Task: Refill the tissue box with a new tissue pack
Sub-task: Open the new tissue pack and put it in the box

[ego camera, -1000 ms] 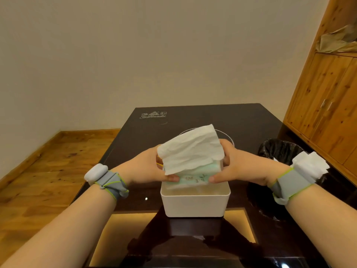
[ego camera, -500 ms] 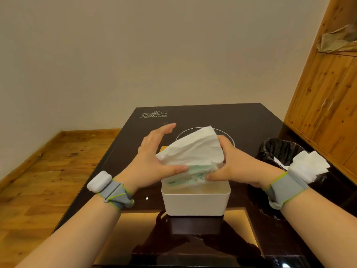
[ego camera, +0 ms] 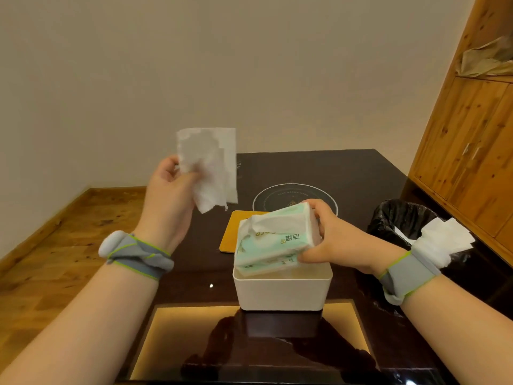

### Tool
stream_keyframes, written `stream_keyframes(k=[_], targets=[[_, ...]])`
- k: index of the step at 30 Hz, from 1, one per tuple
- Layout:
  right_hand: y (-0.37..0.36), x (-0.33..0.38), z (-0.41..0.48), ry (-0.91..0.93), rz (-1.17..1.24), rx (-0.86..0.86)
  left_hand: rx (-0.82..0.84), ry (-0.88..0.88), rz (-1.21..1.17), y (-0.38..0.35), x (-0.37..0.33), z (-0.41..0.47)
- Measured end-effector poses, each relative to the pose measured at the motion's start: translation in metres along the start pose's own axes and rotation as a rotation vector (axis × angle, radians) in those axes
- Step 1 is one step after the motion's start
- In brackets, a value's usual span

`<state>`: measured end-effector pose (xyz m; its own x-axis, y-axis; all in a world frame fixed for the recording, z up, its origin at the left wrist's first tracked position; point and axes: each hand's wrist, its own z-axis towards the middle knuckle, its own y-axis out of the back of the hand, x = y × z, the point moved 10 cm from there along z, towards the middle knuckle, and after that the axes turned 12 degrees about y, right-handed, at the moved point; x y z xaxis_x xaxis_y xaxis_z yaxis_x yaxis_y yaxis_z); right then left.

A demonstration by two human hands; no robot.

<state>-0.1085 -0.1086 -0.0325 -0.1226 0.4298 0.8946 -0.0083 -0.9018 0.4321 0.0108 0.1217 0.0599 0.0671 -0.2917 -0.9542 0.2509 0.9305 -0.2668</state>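
A glossy dark counter [ego camera: 347, 173] carried a smooth white rectangular tissue box [ego camera: 282, 290], open-topped, with a flat orange mat [ego camera: 232, 232] just behind it and a black-lined bin [ego camera: 399, 220] to the right. The right hand [ego camera: 330, 240] gripped the soft mint-green tissue pack [ego camera: 273, 243] directly over the box, its long axis running left to right, the left end tilted down toward the rim. The left hand [ego camera: 169, 187] pinched a crumpled white tissue [ego camera: 211, 168] raised at far left.
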Motion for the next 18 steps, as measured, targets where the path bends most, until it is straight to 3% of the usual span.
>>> stream_keyframes(k=[2, 6, 10, 13, 16, 18], targets=[[-0.001, -0.002, 0.000, -0.007, 0.010, 0.000, -0.104, -0.025, 0.026, 0.020, -0.008, 0.004], [-0.001, -0.006, 0.001, -0.021, 0.095, -0.024, -0.275, -0.042, 0.376, 0.042, -0.017, 0.004], [-0.003, -0.009, 0.003, -0.028, 0.176, -0.023, 0.012, 0.194, 0.754, 0.025, 0.033, 0.000], [-0.003, -0.009, 0.003, -0.027, 0.188, -0.016, 0.155, 0.108, 1.295, 0.010, 0.061, -0.009], [-0.003, -0.009, 0.002, -0.020, 0.203, -0.014, 0.325, 0.054, 1.313, -0.015, 0.073, -0.022], [-0.003, -0.009, 0.000, -0.010, 0.200, -0.009, 0.338, 0.024, 1.278, -0.023, 0.075, -0.026]])
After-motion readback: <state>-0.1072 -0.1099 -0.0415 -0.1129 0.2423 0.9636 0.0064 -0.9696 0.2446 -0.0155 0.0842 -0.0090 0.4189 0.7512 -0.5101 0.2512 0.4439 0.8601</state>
